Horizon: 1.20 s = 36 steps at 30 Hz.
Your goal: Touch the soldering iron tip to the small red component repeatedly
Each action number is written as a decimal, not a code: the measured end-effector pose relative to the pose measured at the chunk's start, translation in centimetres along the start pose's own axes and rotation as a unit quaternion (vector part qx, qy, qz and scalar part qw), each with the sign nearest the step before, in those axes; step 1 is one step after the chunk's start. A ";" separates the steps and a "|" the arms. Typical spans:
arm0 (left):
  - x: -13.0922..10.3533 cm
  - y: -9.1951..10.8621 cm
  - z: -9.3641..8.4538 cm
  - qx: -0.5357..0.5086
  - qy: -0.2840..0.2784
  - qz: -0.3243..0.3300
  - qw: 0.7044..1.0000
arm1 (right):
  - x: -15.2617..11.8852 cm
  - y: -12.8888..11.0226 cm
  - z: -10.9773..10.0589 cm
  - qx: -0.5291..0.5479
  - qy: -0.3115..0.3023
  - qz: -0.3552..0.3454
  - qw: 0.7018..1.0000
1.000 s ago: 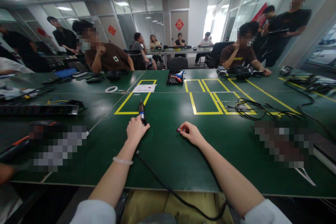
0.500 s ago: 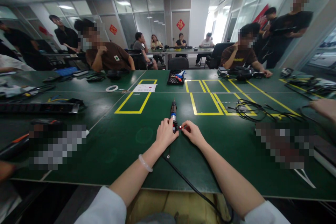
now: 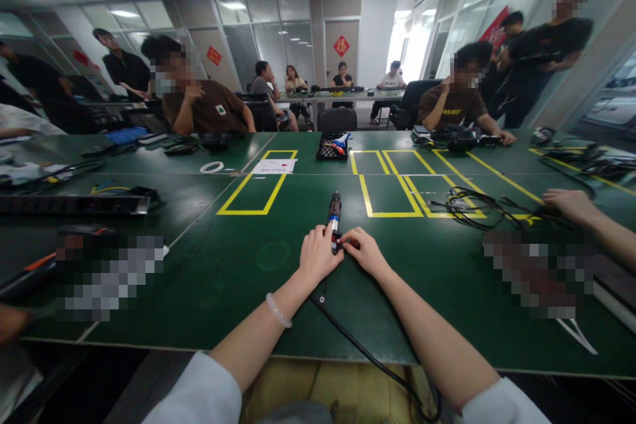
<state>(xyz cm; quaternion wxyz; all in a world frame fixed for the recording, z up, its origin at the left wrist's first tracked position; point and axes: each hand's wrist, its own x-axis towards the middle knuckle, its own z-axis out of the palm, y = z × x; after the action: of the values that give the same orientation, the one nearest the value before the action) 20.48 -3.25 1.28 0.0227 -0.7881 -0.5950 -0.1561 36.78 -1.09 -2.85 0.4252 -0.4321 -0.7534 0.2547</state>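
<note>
A slim dark tool with a blue and silver band (image 3: pixel 334 211) lies on the green table, its tip pointing away from me. My left hand (image 3: pixel 318 250) is closed around its near end. At the right side of that same end, my right hand (image 3: pixel 365 250) pinches a small part, mostly hidden by the fingertips; a bit of red shows between the hands. From beneath my left wrist a black cable (image 3: pixel 355 344) runs toward me and over the table's front edge. A small metal ring (image 3: pixel 322 300) lies beside the cable.
Ahead stands a black tray (image 3: pixel 332 147) with small items. A white card (image 3: pixel 275 166) and a white ring (image 3: pixel 211 167) lie ahead left. Black cables (image 3: pixel 467 205) are tangled at the right, near another person's hand (image 3: pixel 569 204). A power strip (image 3: pixel 74 204) lies left.
The tool has shifted slightly right and its tip has turned a little. My right fingertips have come closer to it, hiding the small red part. The other person's hand has reached further in from the right.
</note>
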 end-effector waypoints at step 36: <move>1.5 -0.2 -0.7 0.032 -0.041 -0.049 0.997 | -0.6 -0.7 -1.8 0.026 0.013 0.037 0.999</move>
<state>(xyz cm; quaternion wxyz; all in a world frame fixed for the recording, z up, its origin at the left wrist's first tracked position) 20.53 -1.97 2.28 0.0158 -0.7623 -0.6383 -0.1059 38.14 -1.94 -1.68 0.4364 -0.4515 -0.7244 0.2845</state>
